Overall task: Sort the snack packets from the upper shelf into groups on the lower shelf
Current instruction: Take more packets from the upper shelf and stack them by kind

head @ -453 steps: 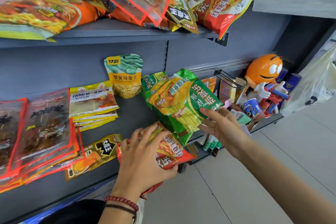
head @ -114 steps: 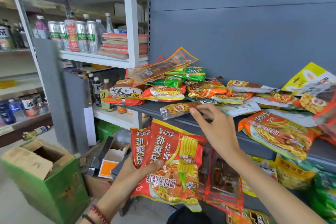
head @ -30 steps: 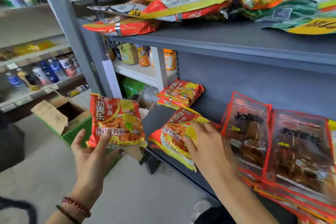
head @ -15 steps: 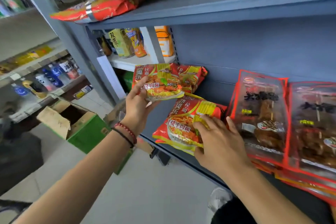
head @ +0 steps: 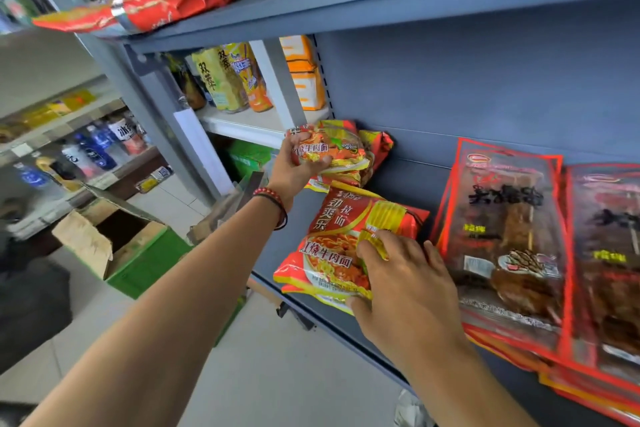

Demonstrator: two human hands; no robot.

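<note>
- The left hand [head: 298,168] is grasping a noodle packet [head: 332,149], with the thumb lying on its printed face and the fingers curling behind its left edge.
- This noodle packet is sitting at the top of the back stack [head: 377,149], a small pile of like red packets at the rear left of the lower shelf [head: 408,184]. I cannot tell whether it is resting on the pile or hanging just above it.
- The right hand [head: 405,284] is grasping the front packet [head: 339,239], with the fingers spreading over its face and the thumb hooking its near edge.
- The front packet is lying flat near the lip of the lower shelf, just in front of the back stack. Its right end is lying just beside the red pouches [head: 502,236].
- The red pouches are lying in overlapping piles and filling the lower shelf to the right.
- The upper shelf [head: 381,0] is carrying a heap [head: 166,0] of mixed packets, and one red packet is overhanging its left end.
- Bead bracelets [head: 273,199] are circling the left wrist.
- Past the rack, yellow and orange bags [head: 225,80] are standing on a white shelf [head: 242,121].
- An open box [head: 114,246] with green sides is sitting on the floor, and blurred bottles [head: 93,152] are lining a far rack.
</note>
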